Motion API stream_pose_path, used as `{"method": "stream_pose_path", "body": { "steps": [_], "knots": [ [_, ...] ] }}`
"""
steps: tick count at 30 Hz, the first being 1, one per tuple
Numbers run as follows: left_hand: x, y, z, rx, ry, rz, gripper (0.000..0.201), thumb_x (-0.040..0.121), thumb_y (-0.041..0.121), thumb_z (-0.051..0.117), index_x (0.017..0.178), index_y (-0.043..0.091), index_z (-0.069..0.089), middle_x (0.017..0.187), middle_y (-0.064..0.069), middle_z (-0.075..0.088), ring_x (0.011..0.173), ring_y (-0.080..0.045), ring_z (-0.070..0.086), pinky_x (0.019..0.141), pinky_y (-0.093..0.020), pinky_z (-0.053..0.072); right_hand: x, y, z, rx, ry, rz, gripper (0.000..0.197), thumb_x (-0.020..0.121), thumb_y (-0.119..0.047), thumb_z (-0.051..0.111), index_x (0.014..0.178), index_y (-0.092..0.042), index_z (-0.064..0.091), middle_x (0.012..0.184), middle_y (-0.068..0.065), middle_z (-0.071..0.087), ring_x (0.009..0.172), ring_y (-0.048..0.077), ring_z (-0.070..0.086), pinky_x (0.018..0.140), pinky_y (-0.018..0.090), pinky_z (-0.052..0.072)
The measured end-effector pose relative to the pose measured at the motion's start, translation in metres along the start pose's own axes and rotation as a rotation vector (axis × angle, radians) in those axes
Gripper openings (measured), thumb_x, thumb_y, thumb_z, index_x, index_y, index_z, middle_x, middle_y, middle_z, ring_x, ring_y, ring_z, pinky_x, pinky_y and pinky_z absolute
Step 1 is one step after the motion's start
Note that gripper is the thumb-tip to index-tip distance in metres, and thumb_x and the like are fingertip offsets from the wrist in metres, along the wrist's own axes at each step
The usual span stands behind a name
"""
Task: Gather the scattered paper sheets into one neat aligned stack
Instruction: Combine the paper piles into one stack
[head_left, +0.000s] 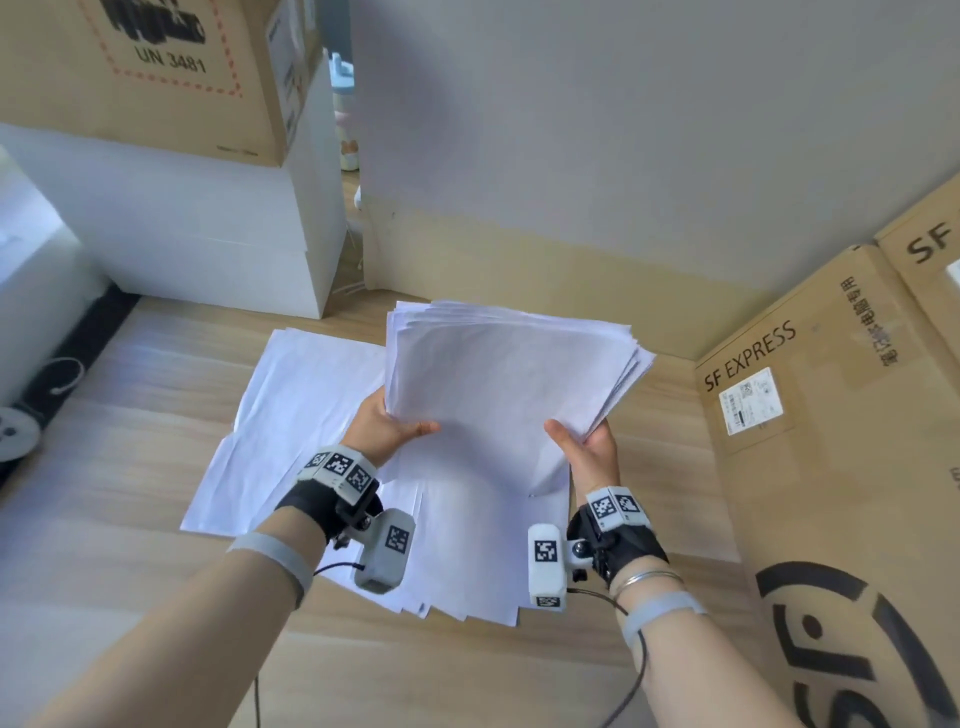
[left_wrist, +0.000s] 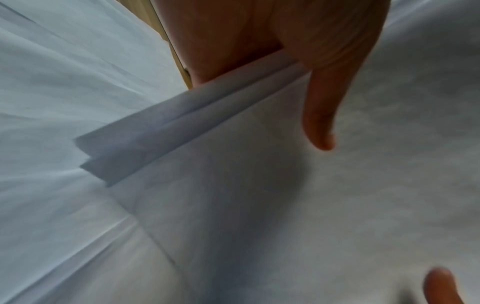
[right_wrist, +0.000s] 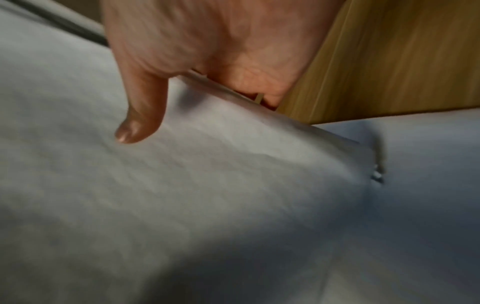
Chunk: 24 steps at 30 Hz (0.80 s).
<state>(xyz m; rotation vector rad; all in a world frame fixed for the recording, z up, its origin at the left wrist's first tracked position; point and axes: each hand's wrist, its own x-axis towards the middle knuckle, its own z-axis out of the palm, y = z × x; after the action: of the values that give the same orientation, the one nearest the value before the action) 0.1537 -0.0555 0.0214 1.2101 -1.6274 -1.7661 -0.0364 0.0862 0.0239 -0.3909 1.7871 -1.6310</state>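
A loose stack of white paper sheets (head_left: 509, 374) is held up above the wooden table, its far edges fanned and uneven. My left hand (head_left: 387, 426) grips its near left edge, thumb on top and fingers hidden beneath. On the near right edge my right hand (head_left: 587, 447) grips the same stack in the same way. The left wrist view shows the thumb (left_wrist: 322, 115) lying on the stack (left_wrist: 233, 185), whose stepped sheet edges show. In the right wrist view the thumb (right_wrist: 140, 115) lies on the top sheet (right_wrist: 207, 185). More white sheets (head_left: 291, 415) lie spread on the table below.
A large SF Express cardboard box (head_left: 831, 441) stands close on the right. White boxes (head_left: 208, 234) with a cardboard box (head_left: 156, 78) on top stand at the back left. A grey wall (head_left: 623, 130) closes the back. Bare wooden table (head_left: 130, 467) shows at left and front.
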Motion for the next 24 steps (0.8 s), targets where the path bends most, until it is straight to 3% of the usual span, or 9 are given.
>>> {"method": "stream_pose_path", "body": {
  "steps": [3,6,9,11,13,15,18,21,24],
  "knots": [
    [-0.005,-0.004,0.005,0.018,0.025,-0.025,0.018,0.073,-0.003,0.072,0.080,0.012,0.063,0.047,0.022,0.065,0.051,0.011,0.061,0.053,-0.003,0.048,-0.004,0.002,0.003,-0.132,0.039,0.028,0.018,0.074,-0.004,0.073,0.087,-0.011,0.062,0.085,0.003,0.066,0.078,0.018,0.063,0.070,0.019,0.053],
    [-0.011,-0.004,0.003,-0.079,0.071,-0.028,0.020,0.071,-0.003,0.073,0.085,0.008,0.065,0.059,0.016,0.069,0.052,0.010,0.063,0.055,-0.006,0.052,-0.010,0.001,-0.001,-0.123,0.080,0.004,0.013,0.075,-0.007,0.072,0.083,-0.012,0.064,0.080,0.001,0.067,0.078,0.021,0.065,0.074,0.025,0.053],
    [-0.020,-0.009,-0.001,-0.050,-0.006,-0.062,0.027,0.069,-0.006,0.073,0.084,0.014,0.064,0.064,0.015,0.069,0.056,0.008,0.064,0.055,-0.005,0.051,-0.024,0.015,-0.003,-0.183,0.051,0.066,0.014,0.075,-0.003,0.072,0.086,-0.006,0.063,0.070,-0.003,0.064,0.055,0.004,0.064,0.046,0.012,0.049],
    [-0.026,-0.019,-0.003,0.026,-0.062,-0.080,0.027,0.072,-0.006,0.071,0.093,0.010,0.061,0.069,0.013,0.066,0.055,0.013,0.063,0.054,-0.003,0.049,-0.032,0.028,-0.004,-0.232,0.049,0.118,0.017,0.073,-0.004,0.074,0.085,-0.001,0.063,0.061,-0.002,0.065,0.041,0.001,0.060,0.042,0.017,0.050],
    [-0.027,-0.024,-0.005,0.046,-0.051,-0.084,0.023,0.077,-0.005,0.067,0.093,0.009,0.061,0.055,0.020,0.067,0.053,0.015,0.062,0.053,-0.001,0.047,-0.035,0.034,-0.004,-0.250,0.081,0.143,0.012,0.072,-0.006,0.075,0.076,-0.003,0.064,0.058,0.001,0.064,0.039,0.000,0.058,0.045,0.019,0.050],
    [-0.026,-0.025,-0.005,0.044,-0.034,-0.098,0.018,0.078,-0.004,0.066,0.086,0.012,0.061,0.051,0.023,0.067,0.056,0.007,0.063,0.053,-0.002,0.048,-0.038,0.036,-0.002,-0.236,0.105,0.121,0.009,0.075,-0.004,0.073,0.075,-0.006,0.064,0.067,0.003,0.062,0.044,-0.003,0.058,0.043,0.012,0.047],
    [-0.029,-0.023,0.000,0.053,-0.024,-0.149,0.020,0.078,0.001,0.068,0.097,0.004,0.064,0.074,0.002,0.066,0.070,-0.013,0.060,0.064,-0.018,0.050,-0.042,0.044,-0.001,-0.255,0.087,0.115,0.024,0.077,-0.005,0.071,0.100,-0.003,0.063,0.089,0.003,0.064,0.075,0.009,0.062,0.054,0.000,0.045],
    [-0.024,-0.022,0.007,0.065,0.005,-0.186,0.022,0.079,0.007,0.069,0.099,0.003,0.063,0.081,-0.003,0.062,0.069,-0.018,0.058,0.073,-0.028,0.043,-0.038,0.047,-0.001,-0.293,0.099,0.164,0.029,0.081,-0.010,0.067,0.108,0.000,0.061,0.099,0.007,0.063,0.092,0.018,0.058,0.064,0.018,0.045],
    [-0.014,-0.023,0.016,0.116,-0.009,-0.211,0.026,0.071,0.017,0.077,0.090,0.010,0.060,0.075,-0.005,0.064,0.076,-0.024,0.061,0.071,-0.032,0.050,-0.027,0.046,-0.015,-0.320,0.154,0.225,0.024,0.082,-0.013,0.067,0.099,0.004,0.064,0.092,0.010,0.062,0.086,0.019,0.057,0.073,0.026,0.040]
  ]
}}
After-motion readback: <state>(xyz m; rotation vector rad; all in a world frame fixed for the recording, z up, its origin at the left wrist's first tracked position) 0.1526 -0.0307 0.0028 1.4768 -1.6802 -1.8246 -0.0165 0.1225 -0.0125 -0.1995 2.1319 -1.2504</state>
